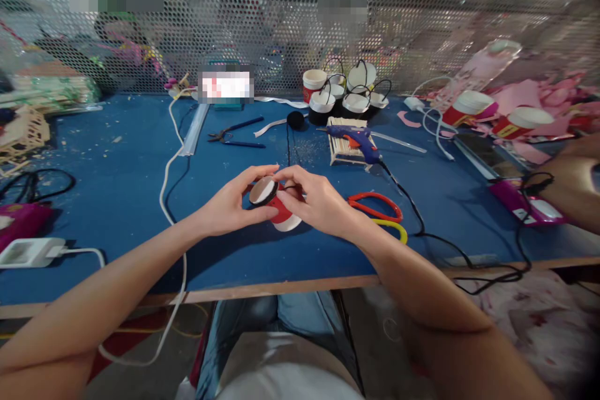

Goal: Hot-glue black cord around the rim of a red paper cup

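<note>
Now we hold a red paper cup [282, 215] tilted over the blue surface [225, 265], our left hand [234, 201] curling its fingers around the black-edged end, our right hand [313, 198] pinching the side; whether it also grips the strand [289, 151] from the black yarn ball [295, 120], we cannot tell.

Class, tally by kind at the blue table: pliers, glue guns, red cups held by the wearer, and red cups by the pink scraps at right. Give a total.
Pliers: 1
Glue gun: 1
Held red cup: 1
Red cups by the pink scraps: 2
Total: 5
</note>
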Demonstrator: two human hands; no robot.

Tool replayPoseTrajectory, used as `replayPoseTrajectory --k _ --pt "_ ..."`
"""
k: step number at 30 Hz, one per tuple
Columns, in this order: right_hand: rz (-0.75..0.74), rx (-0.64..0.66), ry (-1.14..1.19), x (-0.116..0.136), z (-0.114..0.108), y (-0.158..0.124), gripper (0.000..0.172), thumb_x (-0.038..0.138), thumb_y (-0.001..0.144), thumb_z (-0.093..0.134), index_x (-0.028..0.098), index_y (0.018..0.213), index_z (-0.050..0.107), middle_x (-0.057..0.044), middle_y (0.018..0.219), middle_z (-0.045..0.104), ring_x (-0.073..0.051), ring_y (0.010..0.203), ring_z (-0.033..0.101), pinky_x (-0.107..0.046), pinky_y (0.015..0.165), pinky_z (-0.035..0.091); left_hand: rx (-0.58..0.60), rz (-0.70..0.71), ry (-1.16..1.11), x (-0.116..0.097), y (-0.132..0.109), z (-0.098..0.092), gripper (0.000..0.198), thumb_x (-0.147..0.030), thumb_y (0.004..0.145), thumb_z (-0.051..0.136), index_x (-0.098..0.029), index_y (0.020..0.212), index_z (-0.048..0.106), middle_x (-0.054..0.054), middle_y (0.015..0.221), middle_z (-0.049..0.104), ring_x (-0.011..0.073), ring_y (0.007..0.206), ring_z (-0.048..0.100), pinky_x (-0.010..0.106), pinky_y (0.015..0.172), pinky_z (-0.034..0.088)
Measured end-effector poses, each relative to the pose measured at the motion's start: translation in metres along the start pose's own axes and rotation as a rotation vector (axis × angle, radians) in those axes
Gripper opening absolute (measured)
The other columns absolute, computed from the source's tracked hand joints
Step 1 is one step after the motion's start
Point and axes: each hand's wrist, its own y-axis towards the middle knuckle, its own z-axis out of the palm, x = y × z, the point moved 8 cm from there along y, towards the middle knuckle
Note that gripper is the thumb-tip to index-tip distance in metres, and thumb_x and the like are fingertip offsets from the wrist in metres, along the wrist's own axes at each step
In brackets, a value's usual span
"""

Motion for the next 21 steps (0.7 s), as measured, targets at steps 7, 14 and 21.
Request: replayPoseTrajectory --k 7,14,21 --pt "0.002 0.026 -0.065 0.002 0.0 -0.001 0.029 0.017 0.082 0.05 0.015 0.11 0.054 0.0 0.075 0.062 -0.009 0.06 0.052 -0.022 0.059 0.04 0.029 -0.078 0.124 0.0 -0.001 -0.011 0.059 -0.032 0.078 0.065 -0.022 0.132 0.043 0.012 0.133 0.053 0.0272 0.12 0.053 0.043 0.102 0.042" --pt "0.102 -0.293 -0.268 -0.004 -0.069 -0.003 0.024 0.028 0.082 0.055 0.016 0.102 0.062 -0.004 0.09 0.068 -0.008 0.052 0.05 -0.024 0.057 0.041 -0.048 0.044 0.356 -0.01 0.003 -0.023 0.058 -0.031 0.077 0.065 -0.021 0.13 0.045 0.011 0.128 0.052 0.0246 0.116 0.055 0.042 0.1 0.045" --pt "0.555 -0.373 -0.851 -0.077 -0.153 -0.005 0.026 0.025 0.08 0.051 0.01 0.093 0.068 -0.015 0.089 0.068 -0.027 0.085 0.062 -0.037 0.072 0.044 -0.206 0.199 0.601 -0.026 0.009 -0.022 0.056 -0.025 0.077 0.063 -0.016 0.129 0.045 0.012 0.123 0.054 0.0245 0.116 0.052 0.043 0.1 0.044"
